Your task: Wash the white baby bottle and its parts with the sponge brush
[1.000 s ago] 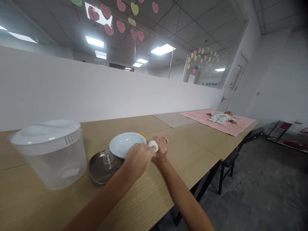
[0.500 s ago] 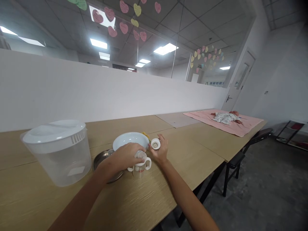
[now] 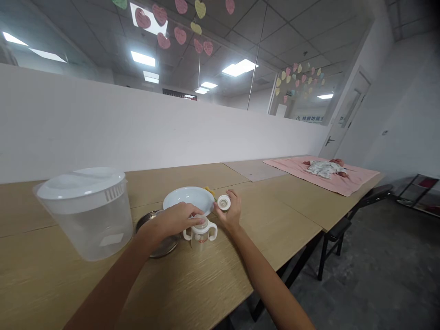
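Note:
A clear baby bottle with white side handles and red print stands upright on the table. My left hand reaches over it from the left, its fingers closed at the bottle's neck; part of the rim is hidden. In my right hand a white bottle collar is pinched, tilted so that its round inside faces me. Just behind the bottle sits a white bowl. A shiny steel bowl lies beneath my left wrist, partly covered by it. Something yellow shows at the white bowl's right edge.
A large translucent bucket with a white lid stands at the left of the wooden table. Far right, a baby doll lies on a pink cloth. A black chair stands by the table's right edge.
My left hand has shifted slightly left and up at the bottle's neck, uncovering more of its top. My right hand keeps hold of the collar. The whole view has moved slightly.

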Demonstrator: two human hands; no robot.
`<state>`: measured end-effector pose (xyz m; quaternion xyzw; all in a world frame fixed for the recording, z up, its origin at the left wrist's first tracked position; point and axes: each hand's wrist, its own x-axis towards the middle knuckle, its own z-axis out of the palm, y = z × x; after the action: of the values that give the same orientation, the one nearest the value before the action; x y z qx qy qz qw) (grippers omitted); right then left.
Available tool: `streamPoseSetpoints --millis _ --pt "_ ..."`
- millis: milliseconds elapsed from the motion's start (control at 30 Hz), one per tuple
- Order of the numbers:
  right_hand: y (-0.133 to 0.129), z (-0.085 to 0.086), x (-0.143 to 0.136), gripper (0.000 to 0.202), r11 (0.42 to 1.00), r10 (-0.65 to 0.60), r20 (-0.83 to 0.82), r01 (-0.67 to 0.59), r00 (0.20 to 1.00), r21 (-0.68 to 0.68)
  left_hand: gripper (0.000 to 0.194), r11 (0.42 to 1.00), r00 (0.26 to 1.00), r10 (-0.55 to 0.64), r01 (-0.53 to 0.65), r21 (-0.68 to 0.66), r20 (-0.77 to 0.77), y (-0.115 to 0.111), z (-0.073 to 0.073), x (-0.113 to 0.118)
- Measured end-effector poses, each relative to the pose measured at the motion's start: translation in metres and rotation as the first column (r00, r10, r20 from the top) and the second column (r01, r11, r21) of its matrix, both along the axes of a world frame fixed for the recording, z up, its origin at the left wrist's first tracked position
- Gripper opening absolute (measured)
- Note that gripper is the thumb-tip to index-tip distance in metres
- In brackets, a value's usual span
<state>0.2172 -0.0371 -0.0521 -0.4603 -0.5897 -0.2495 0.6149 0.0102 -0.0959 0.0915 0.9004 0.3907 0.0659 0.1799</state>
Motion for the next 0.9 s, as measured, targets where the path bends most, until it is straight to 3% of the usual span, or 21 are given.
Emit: streamPoseSetpoints --millis 167,433,900 --pt "-0.002 0.002 -0.002 0.040 0.998 -0.044 0.012 0.044 0.999 -0.041 0.040 0.997 0.999 -0.025 0.026 -0.072 0.021 0.003 -0.002 -0.001" --pt "-0.003 0.005 -0.004 0.032 0.984 -0.135 -0.017 0.132 0.991 -0.119 0.035 0.991 1.000 -0.025 0.024 0.132 0.004 -0.001 -0.004 0.010" --pt "-0.001 0.003 -0.005 0.035 0.984 -0.106 -0.015 0.103 0.994 -0.148 0.036 0.981 0.996 -0.043 0.057 0.186 -0.079 0.005 -0.010 0.012"
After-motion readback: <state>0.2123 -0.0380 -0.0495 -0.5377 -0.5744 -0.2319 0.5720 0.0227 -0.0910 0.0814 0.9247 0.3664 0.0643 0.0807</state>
